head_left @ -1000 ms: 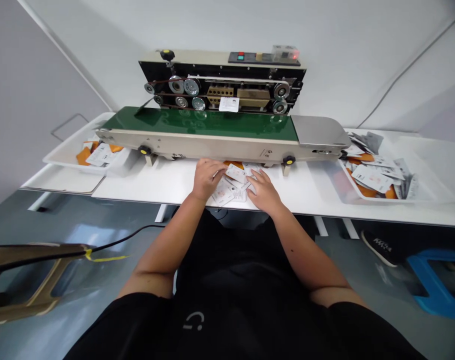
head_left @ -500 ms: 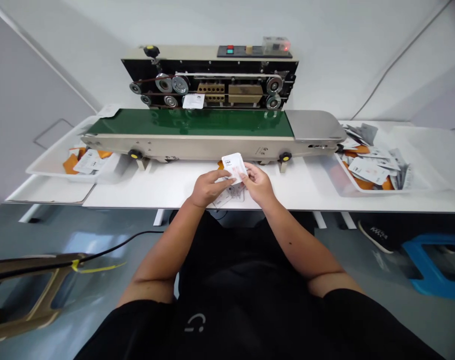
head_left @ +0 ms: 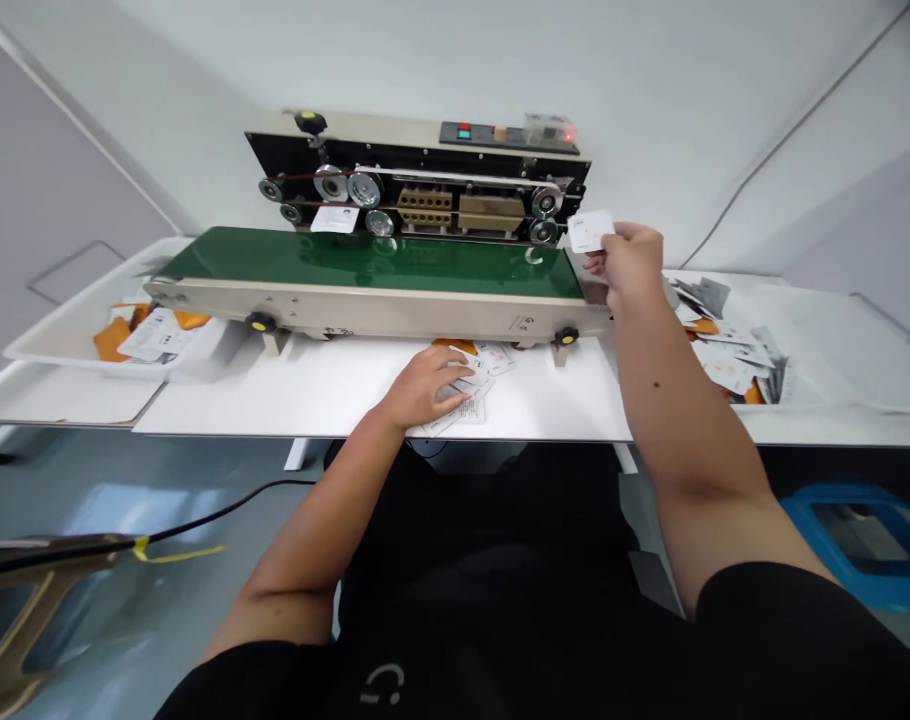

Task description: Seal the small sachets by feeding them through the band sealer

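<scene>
Fingers of the right hand pinch a printed white sachet by its near edge, between one and two o'clock from the middle of the view. It is held up at the right, intake end of the band sealer; whether its edge touches the sealer I cannot tell. Towards seven o'clock, the left hand rests with fingers loosely spread over a pile of sachets on the white table; whether they grasp one is unclear.

At eleven o'clock, a second sachet sits among the rollers, above the green conveyor belt. A translucent bin lies at nine o'clock, a heap of loose sachets at three.

Feeding looks to be the step in hand. As I judge it, the next move calls for lining the sachet's top edge up level with the intake, then a clean letting-go.
</scene>
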Available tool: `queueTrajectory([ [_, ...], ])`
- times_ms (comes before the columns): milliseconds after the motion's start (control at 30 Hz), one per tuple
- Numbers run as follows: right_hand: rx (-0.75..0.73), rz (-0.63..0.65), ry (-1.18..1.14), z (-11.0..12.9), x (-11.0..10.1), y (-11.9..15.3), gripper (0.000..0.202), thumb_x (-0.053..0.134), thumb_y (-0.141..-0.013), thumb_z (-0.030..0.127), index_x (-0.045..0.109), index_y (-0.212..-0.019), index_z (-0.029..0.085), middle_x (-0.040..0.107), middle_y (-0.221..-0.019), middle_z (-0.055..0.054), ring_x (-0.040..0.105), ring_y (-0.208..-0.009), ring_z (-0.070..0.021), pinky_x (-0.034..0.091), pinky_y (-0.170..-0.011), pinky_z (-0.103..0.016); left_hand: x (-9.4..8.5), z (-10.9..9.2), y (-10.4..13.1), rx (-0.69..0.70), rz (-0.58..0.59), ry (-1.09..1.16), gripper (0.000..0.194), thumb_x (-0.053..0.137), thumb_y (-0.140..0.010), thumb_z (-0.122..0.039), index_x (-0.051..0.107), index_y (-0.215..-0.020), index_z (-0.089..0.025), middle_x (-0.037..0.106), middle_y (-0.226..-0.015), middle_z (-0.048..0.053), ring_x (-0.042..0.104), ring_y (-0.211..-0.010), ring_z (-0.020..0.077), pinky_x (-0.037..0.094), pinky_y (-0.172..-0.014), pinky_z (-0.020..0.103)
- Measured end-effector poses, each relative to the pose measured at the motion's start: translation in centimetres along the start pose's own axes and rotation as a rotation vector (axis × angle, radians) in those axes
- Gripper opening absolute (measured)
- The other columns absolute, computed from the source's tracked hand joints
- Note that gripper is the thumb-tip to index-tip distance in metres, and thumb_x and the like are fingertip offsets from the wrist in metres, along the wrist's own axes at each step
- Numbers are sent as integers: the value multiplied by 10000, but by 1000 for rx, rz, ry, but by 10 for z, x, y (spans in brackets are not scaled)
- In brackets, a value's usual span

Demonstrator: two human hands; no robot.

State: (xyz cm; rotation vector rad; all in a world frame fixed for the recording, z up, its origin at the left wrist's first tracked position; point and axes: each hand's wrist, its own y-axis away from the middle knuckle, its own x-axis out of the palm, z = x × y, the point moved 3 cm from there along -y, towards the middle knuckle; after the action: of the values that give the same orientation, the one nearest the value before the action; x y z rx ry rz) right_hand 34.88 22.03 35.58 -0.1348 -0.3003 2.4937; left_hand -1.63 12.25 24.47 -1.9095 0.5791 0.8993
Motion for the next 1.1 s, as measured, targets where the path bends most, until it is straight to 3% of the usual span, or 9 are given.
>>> queueTrajectory([
  [133,114,130,14,-7,31,-18,69,706,-905,215,644,-904,184,616,-680,-4,591,-540,-114,532,-497,-239,0,1,0,-6,13,14,297,687,-986,-432,743,-1201,-235,702,-1306,123,654,-1209,303,522,-1082,506],
  [233,-45,150,154,1,37,-9,138,711,-943,315,675,-938,183,664,-799,-53,673,-700,-169,614,-634,-320,0,2,0,8,30,28,309,683,-987,-451,746,-1198,-234,705,-1304,123,658,-1206,300,524,-1077,502],
  [367,-535,47,307,9,22,68,261,559,-1023,353,712,-1171,203,708,-1094,-99,704,-1020,-225,624,-902,-417,2,4,0,-11,46,35,345,661,-1003,-480,747,-1232,-236,706,-1350,120,648,-1272,301,507,-1119,504],
  [433,-632,169,376,-6,21,125,314,494,-1034,314,723,-1224,214,723,-1150,-104,701,-1057,-236,606,-970,-440,6,6,0,-24,95,47,422,667,-1000,-524,727,-1314,-248,675,-1441,116,613,-1361,307,481,-1168,508],
  [567,-581,656,632,-59,34,217,401,542,-952,229,737,-1300,202,723,-1331,-119,650,-1270,-293,516,-1155,-496,19,11,1,-102,243,-5,658,697,-959,-635,628,-1499,-264,549,-1617,109,457,-1543,348,354,-1284,564],
  [700,-413,717,866,-89,30,242,627,577,-981,338,539,-1575,143,459,-1672,-160,375,-1581,-377,330,-1303,-580,24,14,2,-192,311,-33,606,689,-979,-586,631,-1501,-285,544,-1627,69,430,-1566,346,313,-1301,592],
  [800,-418,740,900,-88,12,247,716,647,-966,464,503,-1607,180,472,-1656,-178,379,-1576,-415,322,-1278,-655,22,15,2,-226,282,-28,535,704,-978,-519,667,-1458,-284,573,-1602,63,468,-1539,345,333,-1283,615],
  [900,-470,741,851,-86,-13,260,629,719,-925,496,637,-1499,252,602,-1535,-157,482,-1508,-418,327,-1262,-703,21,16,2,-221,246,-12,500,720,-969,-482,691,-1424,-278,598,-1577,70,490,-1524,341,355,-1269,625],
  [1100,-556,744,546,-87,-55,280,280,609,-1001,321,827,-1175,347,785,-1233,-66,697,-1278,-330,556,-1132,-601,27,23,5,-188,169,5,371,677,-1003,-401,735,-1349,-279,651,-1517,69,542,-1484,300,397,-1249,607],
])
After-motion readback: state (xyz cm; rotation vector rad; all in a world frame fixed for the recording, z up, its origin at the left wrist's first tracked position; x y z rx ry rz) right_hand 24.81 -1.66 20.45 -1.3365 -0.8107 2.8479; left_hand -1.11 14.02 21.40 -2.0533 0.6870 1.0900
